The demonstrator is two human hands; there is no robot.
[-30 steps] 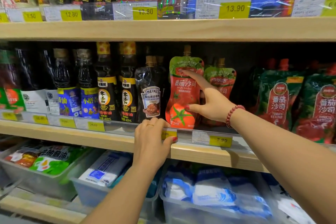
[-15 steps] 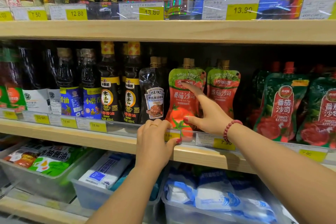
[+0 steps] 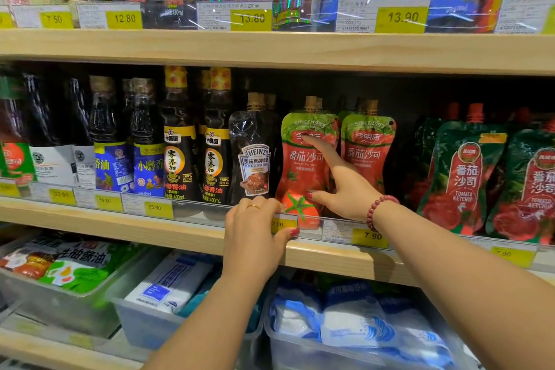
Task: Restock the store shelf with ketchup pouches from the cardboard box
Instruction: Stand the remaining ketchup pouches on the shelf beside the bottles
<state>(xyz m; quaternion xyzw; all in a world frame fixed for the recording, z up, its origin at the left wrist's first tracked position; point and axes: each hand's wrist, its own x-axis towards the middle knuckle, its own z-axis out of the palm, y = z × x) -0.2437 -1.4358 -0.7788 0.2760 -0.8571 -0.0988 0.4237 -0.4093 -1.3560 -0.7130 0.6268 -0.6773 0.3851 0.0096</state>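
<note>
Pressing a straight index fingertip high on the front ketchup pouch, thumb spread wide below, the right hand is propping it upright on the shelf (soft, slump-prone). The left hand is curling round the price rail; letting go too early is risking a forward topple.

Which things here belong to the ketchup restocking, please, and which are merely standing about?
Job: red-and-green ketchup pouch touched by the right hand; matching pouch beside it; clear plastic price rail gripped by the left hand.
Standing about: black Heinz sauce pouch; dark sesame-oil bottles; clear plastic bins below.
</note>
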